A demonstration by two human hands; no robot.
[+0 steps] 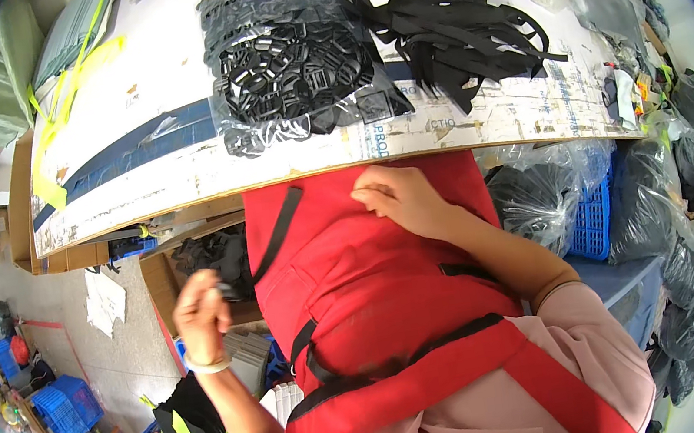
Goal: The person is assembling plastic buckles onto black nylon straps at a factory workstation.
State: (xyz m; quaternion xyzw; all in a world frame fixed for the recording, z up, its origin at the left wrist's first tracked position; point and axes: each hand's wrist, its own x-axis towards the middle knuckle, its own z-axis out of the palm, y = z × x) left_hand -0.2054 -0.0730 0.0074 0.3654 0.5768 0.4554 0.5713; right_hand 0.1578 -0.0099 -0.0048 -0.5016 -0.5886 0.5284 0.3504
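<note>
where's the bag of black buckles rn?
Head view, upper middle: the bag of black buckles lies on the white table, just left of the black strap pile.

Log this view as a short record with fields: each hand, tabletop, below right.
Left hand: left hand raised, fingers curled, near a black strap; grip unclear
Right hand: right hand, fingers curled, before the red apron; nothing visibly held
Tabletop: white table with bagged black buckles, black strips, neon-yellow strip
Below right: blue crate
</note>
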